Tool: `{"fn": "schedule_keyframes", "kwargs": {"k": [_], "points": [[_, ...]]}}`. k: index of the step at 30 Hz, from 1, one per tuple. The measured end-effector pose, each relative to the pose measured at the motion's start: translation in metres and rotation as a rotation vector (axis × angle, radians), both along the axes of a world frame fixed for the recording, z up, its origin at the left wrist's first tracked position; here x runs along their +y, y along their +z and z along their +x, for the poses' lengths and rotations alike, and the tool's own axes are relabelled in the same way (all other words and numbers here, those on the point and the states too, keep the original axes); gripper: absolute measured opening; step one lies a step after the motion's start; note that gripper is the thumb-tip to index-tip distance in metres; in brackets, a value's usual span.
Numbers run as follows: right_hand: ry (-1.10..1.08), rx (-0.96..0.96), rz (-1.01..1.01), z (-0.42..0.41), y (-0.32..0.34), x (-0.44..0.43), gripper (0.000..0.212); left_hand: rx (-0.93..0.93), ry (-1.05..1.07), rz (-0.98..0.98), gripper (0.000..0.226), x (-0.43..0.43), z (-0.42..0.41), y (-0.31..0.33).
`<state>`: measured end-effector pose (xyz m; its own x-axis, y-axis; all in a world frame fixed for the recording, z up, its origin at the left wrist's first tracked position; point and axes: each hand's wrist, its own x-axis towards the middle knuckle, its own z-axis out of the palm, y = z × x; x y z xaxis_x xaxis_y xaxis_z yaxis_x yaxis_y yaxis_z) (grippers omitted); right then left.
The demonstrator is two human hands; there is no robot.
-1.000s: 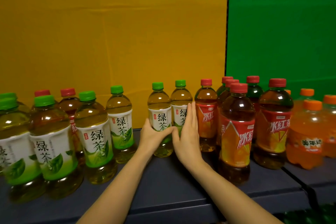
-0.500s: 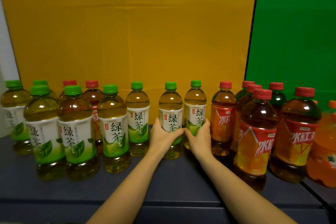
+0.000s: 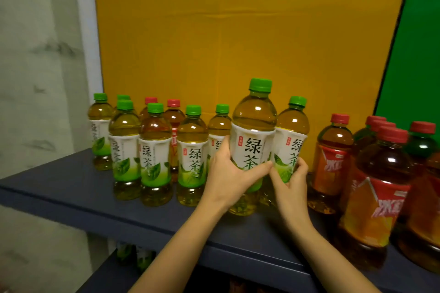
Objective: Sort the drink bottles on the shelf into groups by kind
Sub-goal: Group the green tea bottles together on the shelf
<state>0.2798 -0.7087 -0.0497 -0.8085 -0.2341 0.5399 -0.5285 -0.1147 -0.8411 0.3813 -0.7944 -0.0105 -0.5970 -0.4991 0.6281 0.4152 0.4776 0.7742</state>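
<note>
Left hand [image 3: 228,178] wraps the label of a green tea bottle [image 3: 253,126], thumb across the front and fingers round the back. Right hand [image 3: 291,183] cups a second green tea bottle [image 3: 292,126] low on its label, fingers curled behind it. The two bottles touch side by side and stand upright. Can't tell if either base is off the shelf [image 3: 71,188].

Step in hand, as I judge it: carry both over to the green-cap cluster [image 3: 156,150] just left of the left hand. To do it well:
- Grip at the waist of the label, not the dome.
- Keep the bottles vertical.
- Set them down in the bare front strip beside the nearest green cap, without bumping it.
- Watch the right elbow, because the iced tea group [image 3: 333,150] stands close to the right of the right hand and could tip.

Two red-cap bottles [image 3: 173,116] sit at the back of the green cluster, beyond the left hand. They likely need pulling out afterwards.

Materials:
- Bottles are clear thin plastic, probably a bit squashy. Each has a rounded shoulder, a pinched waist and a ridged screw cap.
- Green tea has glossy white-and-green wrap labels and pale yellow liquid.
- Iced tea has red-orange wraps and dark amber liquid.
- Shelf is matte dark blue-grey, flat and smooth, so the bottles should slide.
- Behind the hands is a creased yellow panel [image 3: 238,31].
</note>
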Motion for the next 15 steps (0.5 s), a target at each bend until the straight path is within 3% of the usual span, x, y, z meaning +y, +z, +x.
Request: {"fn": "schedule_keyframes", "kwargs": {"k": [9, 15], "points": [[0.326, 0.035, -0.144, 0.088, 0.014, -0.023, 0.055, 0.094, 0.301, 0.014, 0.060, -0.053, 0.118, 0.004], [0.499, 0.062, -0.103, 0.152, 0.012, -0.089, 0.063, 0.055, 0.480, 0.094, 0.068, -0.132, 0.165, -0.014]]}}
